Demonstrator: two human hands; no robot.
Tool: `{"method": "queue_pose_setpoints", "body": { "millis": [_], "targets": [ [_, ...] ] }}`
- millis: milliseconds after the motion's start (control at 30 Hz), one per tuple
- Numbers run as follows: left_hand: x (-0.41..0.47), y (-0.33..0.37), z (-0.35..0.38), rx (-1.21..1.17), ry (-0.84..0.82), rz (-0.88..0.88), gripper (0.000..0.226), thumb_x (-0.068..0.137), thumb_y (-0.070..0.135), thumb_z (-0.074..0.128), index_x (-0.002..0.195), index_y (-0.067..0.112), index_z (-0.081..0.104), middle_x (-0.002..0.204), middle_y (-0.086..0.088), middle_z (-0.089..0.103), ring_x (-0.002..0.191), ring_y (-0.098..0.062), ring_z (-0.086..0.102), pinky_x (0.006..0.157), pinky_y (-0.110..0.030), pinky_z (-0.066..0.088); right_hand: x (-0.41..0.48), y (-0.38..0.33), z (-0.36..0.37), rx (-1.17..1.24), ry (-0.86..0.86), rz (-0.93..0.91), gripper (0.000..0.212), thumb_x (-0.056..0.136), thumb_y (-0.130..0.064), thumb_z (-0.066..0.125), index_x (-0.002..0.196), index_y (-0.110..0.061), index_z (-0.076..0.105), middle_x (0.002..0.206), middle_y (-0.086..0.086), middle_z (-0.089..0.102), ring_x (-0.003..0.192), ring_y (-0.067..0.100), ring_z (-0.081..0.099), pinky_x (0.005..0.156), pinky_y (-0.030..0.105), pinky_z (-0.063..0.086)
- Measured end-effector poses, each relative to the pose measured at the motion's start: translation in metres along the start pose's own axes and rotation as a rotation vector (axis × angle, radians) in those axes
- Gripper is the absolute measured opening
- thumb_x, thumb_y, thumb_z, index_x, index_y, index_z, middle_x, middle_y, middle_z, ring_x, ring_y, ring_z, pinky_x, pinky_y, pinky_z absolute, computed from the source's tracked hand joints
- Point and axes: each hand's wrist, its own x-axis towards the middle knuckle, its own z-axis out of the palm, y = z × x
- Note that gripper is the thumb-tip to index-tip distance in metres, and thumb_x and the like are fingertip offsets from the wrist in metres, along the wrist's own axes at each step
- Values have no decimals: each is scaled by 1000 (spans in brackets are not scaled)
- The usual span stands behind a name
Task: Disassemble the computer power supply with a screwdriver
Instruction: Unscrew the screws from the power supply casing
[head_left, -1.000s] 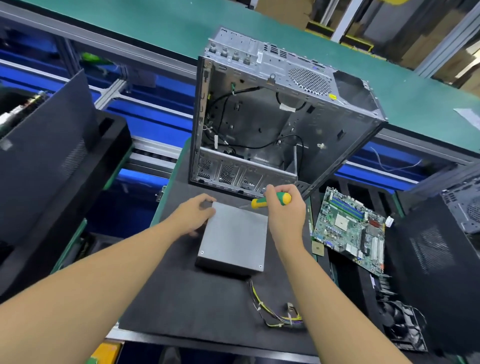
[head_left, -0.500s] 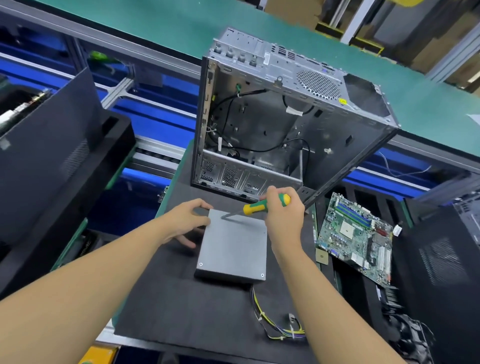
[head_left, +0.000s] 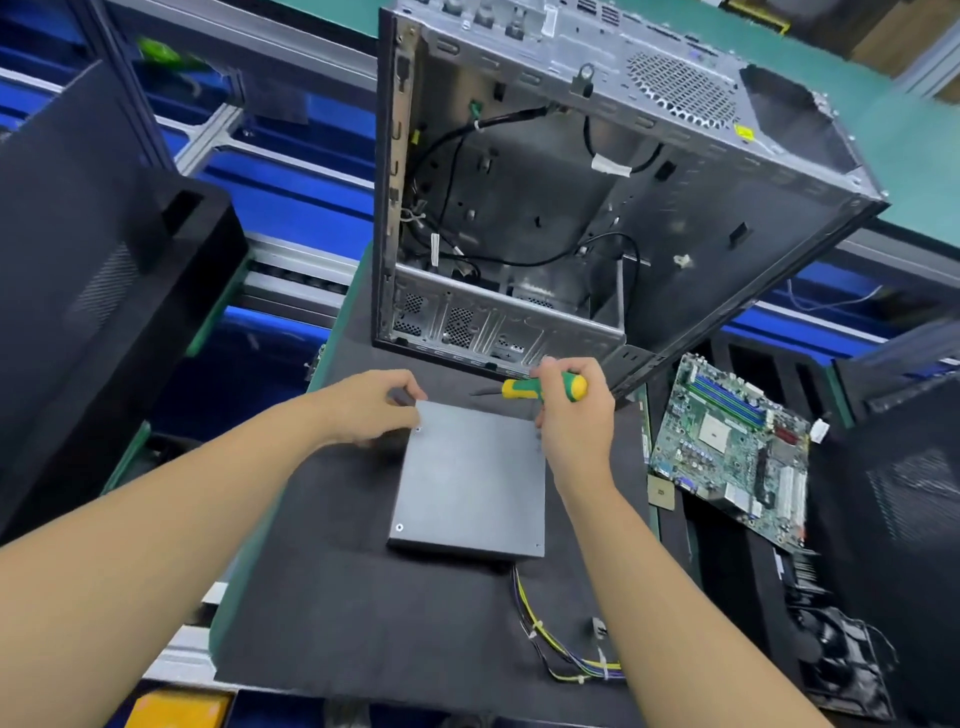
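A flat grey power supply (head_left: 470, 480) lies on the black mat (head_left: 332, 613), its yellow and purple cable bundle (head_left: 566, 654) trailing off the near edge. My left hand (head_left: 371, 408) grips its far left corner, fingers curled over the edge. My right hand (head_left: 574, 415) holds a screwdriver (head_left: 545, 387) with a green and yellow handle, lying sideways above the far edge of the box, tip pointing left. Screws show at the far left and near left corners of the lid.
An open, gutted computer case (head_left: 571, 208) stands just behind the power supply. A green motherboard (head_left: 732, 447) lies to the right, with a small chip (head_left: 661, 491) beside it. Black case panels (head_left: 93, 260) lean at left and right. A fan (head_left: 841, 665) sits bottom right.
The screwdriver tip has lifted off the far left part of the lid and the tool now lies level above the far edge. My left hand has shifted onto the far left corner.
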Motion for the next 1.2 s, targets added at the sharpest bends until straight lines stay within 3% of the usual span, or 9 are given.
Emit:
{"method": "queue_pose_setpoints", "body": {
  "millis": [100,167,300,400,467,667,800,1000,1200],
  "targets": [
    [0,18,7,501,-50,64,63,72,67,65,120,30,50,127,8,58,104,-18,63,81,-33,50,11,18,-8,148,-5,126,11,91,-34,61,84,-25,63,98,4,73,55,19,49,50,30,46],
    [0,29,22,792,-86,181,111,60,84,58,147,21,32,159,3,25,144,-22,30,114,-38,29,21,30,-14,277,19,215,18,96,-29,59,95,-10,60,99,8,74,56,21,49,50,29,48],
    [-6,39,71,1017,-143,350,155,47,90,65,153,17,-21,162,-4,-23,150,-26,-19,118,-56,-11,37,52,-28,320,32,286,17,94,-26,60,94,-8,60,98,12,74,64,22,53,50,29,47],
    [-7,35,94,1106,-105,393,155,47,86,66,146,23,-36,155,-12,-38,144,-34,-32,107,-71,-18,40,71,-39,352,29,334,14,96,-24,59,94,-10,59,98,13,74,60,20,52,49,29,45],
    [-7,32,95,1086,-58,427,149,48,83,64,147,25,-31,157,-11,-31,146,-36,-24,108,-71,-14,38,87,-47,401,62,406,13,97,-24,58,93,-11,57,98,13,74,56,18,50,48,28,43],
    [-12,28,90,1074,107,589,129,40,82,54,149,18,24,148,-12,25,131,-40,29,104,-63,18,31,118,-58,549,94,528,14,97,-22,57,91,-9,56,96,17,72,53,20,48,47,27,41],
    [-11,26,89,1049,171,660,125,36,81,57,143,20,35,144,-11,32,125,-39,37,101,-59,24,32,119,-58,509,53,504,16,95,-22,59,89,-8,56,96,19,73,52,20,50,48,28,44],
    [6,47,62,854,-28,412,128,45,89,52,155,40,6,161,9,0,145,-20,4,116,-51,7,28,121,-65,471,64,492,19,97,-23,57,90,-6,55,93,17,73,52,21,53,45,29,44],
    [10,65,34,631,-244,222,124,44,89,55,154,50,12,156,26,14,144,-9,17,118,-45,14,18,128,-89,224,80,463,22,98,-24,57,86,-7,54,66,11,58,53,22,59,43,30,46]
  ]
}}
